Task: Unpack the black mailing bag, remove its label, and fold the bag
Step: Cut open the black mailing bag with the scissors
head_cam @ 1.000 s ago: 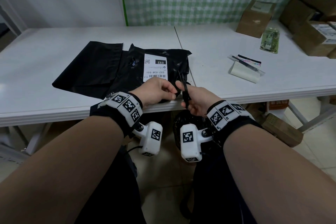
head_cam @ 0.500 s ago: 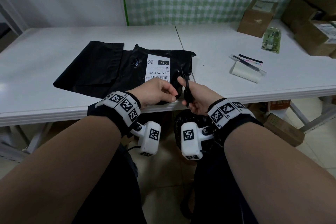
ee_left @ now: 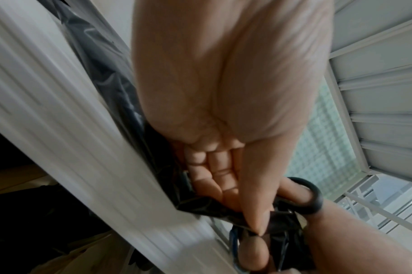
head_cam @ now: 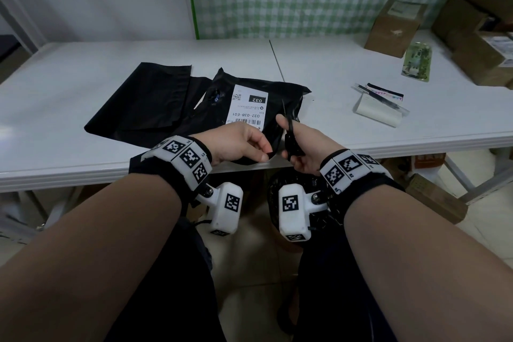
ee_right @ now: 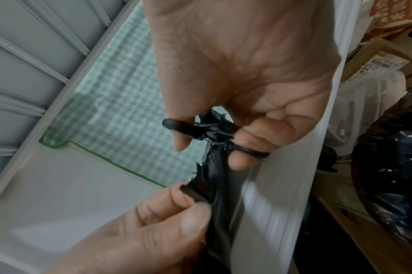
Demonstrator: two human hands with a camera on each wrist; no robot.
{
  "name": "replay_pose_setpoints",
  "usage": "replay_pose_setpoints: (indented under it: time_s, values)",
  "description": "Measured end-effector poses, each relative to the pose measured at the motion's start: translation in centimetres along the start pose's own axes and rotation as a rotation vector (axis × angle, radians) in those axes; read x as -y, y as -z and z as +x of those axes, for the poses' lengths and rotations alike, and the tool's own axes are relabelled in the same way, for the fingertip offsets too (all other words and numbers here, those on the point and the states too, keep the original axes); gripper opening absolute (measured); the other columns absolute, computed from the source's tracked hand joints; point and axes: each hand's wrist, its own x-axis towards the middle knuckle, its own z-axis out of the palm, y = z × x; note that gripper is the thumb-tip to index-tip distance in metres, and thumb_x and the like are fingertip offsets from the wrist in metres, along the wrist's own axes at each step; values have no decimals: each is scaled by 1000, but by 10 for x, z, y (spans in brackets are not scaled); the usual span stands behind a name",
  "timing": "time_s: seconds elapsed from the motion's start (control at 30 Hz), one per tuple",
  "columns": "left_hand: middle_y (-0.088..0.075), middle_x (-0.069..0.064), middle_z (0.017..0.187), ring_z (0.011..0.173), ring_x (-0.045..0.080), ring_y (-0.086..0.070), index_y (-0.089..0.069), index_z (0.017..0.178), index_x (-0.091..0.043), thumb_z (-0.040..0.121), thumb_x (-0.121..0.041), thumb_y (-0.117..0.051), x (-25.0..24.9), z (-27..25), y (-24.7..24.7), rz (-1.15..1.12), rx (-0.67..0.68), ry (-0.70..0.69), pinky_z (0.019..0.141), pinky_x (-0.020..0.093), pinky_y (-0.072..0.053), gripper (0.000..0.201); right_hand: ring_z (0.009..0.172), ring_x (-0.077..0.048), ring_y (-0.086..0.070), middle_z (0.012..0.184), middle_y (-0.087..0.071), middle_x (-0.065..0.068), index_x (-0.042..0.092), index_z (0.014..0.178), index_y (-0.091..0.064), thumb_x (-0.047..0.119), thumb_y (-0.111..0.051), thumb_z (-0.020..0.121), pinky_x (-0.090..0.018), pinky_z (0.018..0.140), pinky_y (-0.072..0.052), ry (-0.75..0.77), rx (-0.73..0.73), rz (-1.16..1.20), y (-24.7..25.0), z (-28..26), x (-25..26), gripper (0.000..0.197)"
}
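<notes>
The black mailing bag lies on the white table with its white label facing up. My left hand pinches the bag's near edge at the table's front. My right hand grips black scissors, blades pointing away along the bag's right side. In the left wrist view, thumb and fingers of the left hand pinch black plastic. In the right wrist view, the right hand has fingers through the scissors' loops, with crumpled bag film between them.
A second flat black bag lies left of the labelled one. To the right sit a white pad with a pen, a green packet and cardboard boxes. A black bin bag hangs under the table edge.
Both hands stay at the bag's near edge. The scissors have edged slightly farther along the bag, and the head view has shifted a little.
</notes>
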Motion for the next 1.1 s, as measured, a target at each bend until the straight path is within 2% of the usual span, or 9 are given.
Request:
replay_pose_setpoints:
  time_s: [0.17,0.37,0.53,0.6,0.67,0.8,0.93,1.0,1.1]
  values:
    - [-55,-2,66,64,6,-48,-65,75,-19,79,-1,-70,-1,0,1,-3,17,15,68,17,-39,19,44,-10,-39,58,-54,-2,14,79,-58,58,-59,82,-17,40,-32,31,-74,-8,-9,5,-3,45]
    - [-55,-2,66,64,7,-48,-62,74,-19,80,2,-66,-5,2,-1,13,33,39,67,18,-39,21,43,-10,-37,57,-53,-2,14,75,-56,55,-60,83,-16,39,-32,45,-72,52,-11,7,-4,42]
    - [-51,-2,70,61,10,-48,-55,74,-22,83,1,-60,-10,11,0,122,-189,52,62,23,-45,25,45,-10,-41,61,-53,-1,19,84,-57,58,-62,79,-16,40,-31,43,-45,109,-5,8,-4,39]
    - [-50,1,77,62,15,-51,-50,76,-22,85,2,-55,-9,16,1,124,-258,96,72,36,-55,26,50,-10,-45,63,-54,0,22,85,-57,60,-59,79,-18,42,-30,42,-3,142,-3,8,-3,38]
    - [-49,6,90,64,18,-53,-48,86,-20,86,4,-49,-8,20,0,141,-268,126,78,42,-57,24,53,-10,-46,63,-54,1,24,86,-57,63,-57,80,-17,41,-30,35,34,145,-2,7,-3,39]
    - [-54,11,105,73,22,-58,-42,128,-23,83,-13,-61,-19,25,-3,341,-190,111,62,32,-55,50,49,-7,-47,63,-54,3,26,85,-58,63,-55,81,-15,40,-28,45,67,154,-1,7,-2,37]
    - [-56,5,116,93,21,-58,-38,137,-22,74,-36,-75,-26,31,-6,501,-150,66,53,20,-45,74,47,-6,-50,65,-54,4,27,89,-58,61,-55,82,-15,39,-27,48,85,183,0,6,0,35]
    - [-58,4,119,102,22,-59,-39,137,-19,73,-34,-75,-27,34,-9,589,-172,53,58,24,-47,75,44,-6,-49,63,-54,2,26,85,-58,61,-54,83,-15,39,-27,42,93,165,2,4,1,36]
    - [-61,6,120,108,23,-58,-39,138,-19,72,-26,-74,-24,41,-12,659,-193,47,80,29,-49,75,37,-6,-44,58,-52,1,25,79,-57,64,-51,83,-14,39,-29,29,107,135,6,2,2,39]
